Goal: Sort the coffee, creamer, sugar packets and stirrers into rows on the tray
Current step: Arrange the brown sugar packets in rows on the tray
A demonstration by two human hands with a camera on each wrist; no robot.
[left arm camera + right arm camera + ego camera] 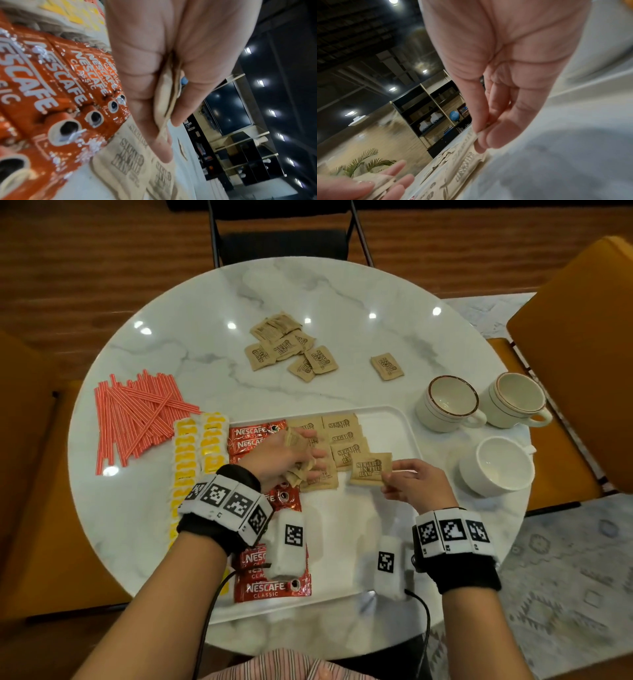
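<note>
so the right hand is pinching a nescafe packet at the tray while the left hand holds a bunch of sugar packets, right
Not quite. The head view shows the right hand pinching a brown sugar packet, not a Nescafe one, at the tray. The left hand does hold a bunch of sugar packets.

Three white cups (pixel 479 419) stood together on the round marble table (pixel 191 316), at its right side. A black chair (pixel 284 237) was at the far side. Orange chairs (pixel 579 344) were at the sides.
</note>
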